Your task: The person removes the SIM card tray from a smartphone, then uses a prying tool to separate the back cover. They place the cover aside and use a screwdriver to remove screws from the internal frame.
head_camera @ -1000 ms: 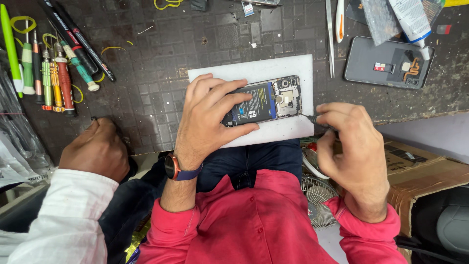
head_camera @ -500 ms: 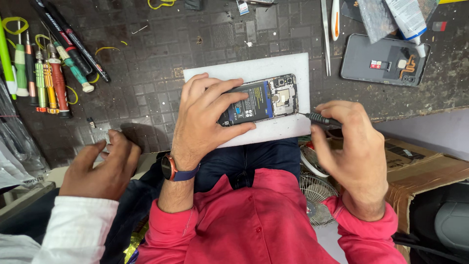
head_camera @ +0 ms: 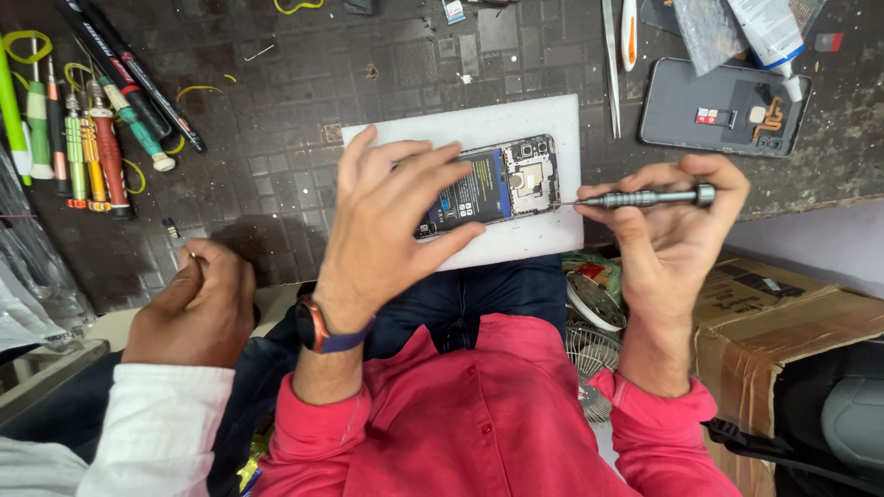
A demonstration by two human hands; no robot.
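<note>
1. The left hand [head_camera: 391, 216] lies spread and flat over the near-left part of an opened smartphone with its back cover off, showing a dark battery and circuit board [head_camera: 502, 179]; the fingers press down on it rather than close around it.
2. The phone rests on a white rectangular foam pad [head_camera: 479, 124] at the near edge of the dark gridded work surface [head_camera: 276, 110].
3. The right hand [head_camera: 672, 230] is closed around a slim grey metal precision screwdriver [head_camera: 645, 197], held level, its tip pointing left and reaching the phone's right end by the board.
4. Another person's hand [head_camera: 198, 308], in a white sleeve, rests loosely curled at the near-left edge of the surface, well apart from the phone.
5. A row of coloured-handled screwdrivers [head_camera: 87, 143] lies at the far left.
6. A grey detached phone back cover [head_camera: 723, 106] lies at the far right, beside metal tweezers [head_camera: 610, 55] and a white glue tube [head_camera: 769, 32].
7. A brown cardboard box [head_camera: 783, 322] sits below the surface on the right.
</note>
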